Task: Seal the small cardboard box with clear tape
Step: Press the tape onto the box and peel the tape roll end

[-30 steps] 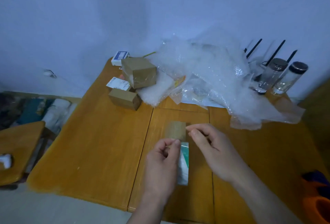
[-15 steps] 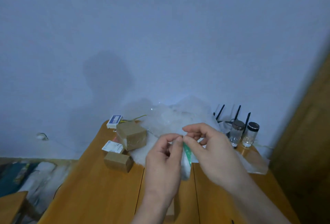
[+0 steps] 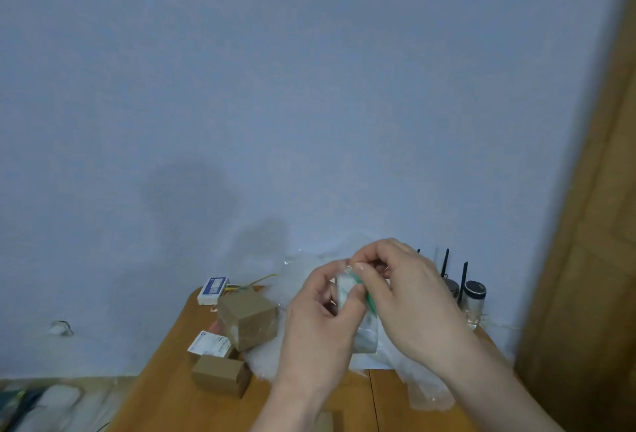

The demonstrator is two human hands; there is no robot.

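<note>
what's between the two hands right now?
Head view: a clear tape roll with green print, pinched between the left hand and right hand, raised above the table.

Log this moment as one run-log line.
left hand: gripping clear tape roll with green edge | right hand: fingers picking tape end | brown cardboard boxes: on wooden table

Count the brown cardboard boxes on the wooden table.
2 clearly: a larger brown cardboard box toward the back left, and a smaller brown cardboard box in front of it. A cardboard-coloured piece below the left hand may be a third.
</note>
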